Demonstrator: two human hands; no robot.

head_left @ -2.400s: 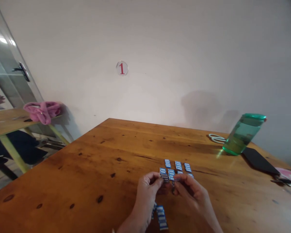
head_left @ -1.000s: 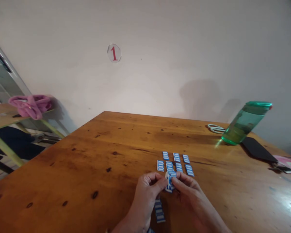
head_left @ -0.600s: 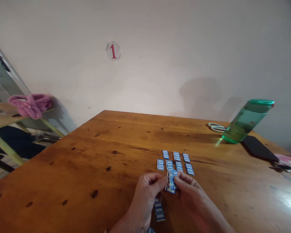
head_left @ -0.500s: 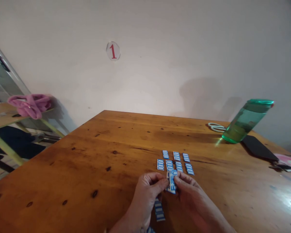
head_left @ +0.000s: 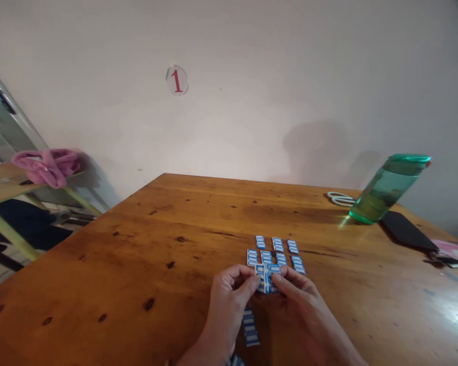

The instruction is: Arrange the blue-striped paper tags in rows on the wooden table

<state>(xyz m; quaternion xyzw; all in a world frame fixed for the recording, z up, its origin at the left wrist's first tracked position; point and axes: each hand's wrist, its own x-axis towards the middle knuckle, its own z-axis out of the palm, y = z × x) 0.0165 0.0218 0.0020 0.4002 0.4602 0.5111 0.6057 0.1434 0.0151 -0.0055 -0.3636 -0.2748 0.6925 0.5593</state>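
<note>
My left hand point(head_left: 230, 302) and my right hand point(head_left: 304, 302) pinch a small blue-and-white printed label sheet point(head_left: 266, 282) from either side, thumbs toward me. A vertical crease or seam runs down its middle, and its halves spread out to each side. Just beyond my fingers, several similar label pieces point(head_left: 278, 244) lie in two rows on the wooden table point(head_left: 118, 284). A longer strip of labels point(head_left: 251, 328) lies below, between my wrists, partly hidden by my left hand. Another blue-and-white piece point(head_left: 235, 361) shows at the bottom edge by my left wrist.
A green bottle point(head_left: 389, 188) stands at the right, with a white cable point(head_left: 340, 199) behind it and a dark flat case point(head_left: 408, 232) beside it. Further right are keys point(head_left: 442, 260) and a pink round item point(head_left: 456, 253). A pink cloth point(head_left: 48, 166) lies on another table at left.
The label sheet has been spread wider between my hands, its two halves now opened out to the sides. My hands have moved slightly apart and up.
</note>
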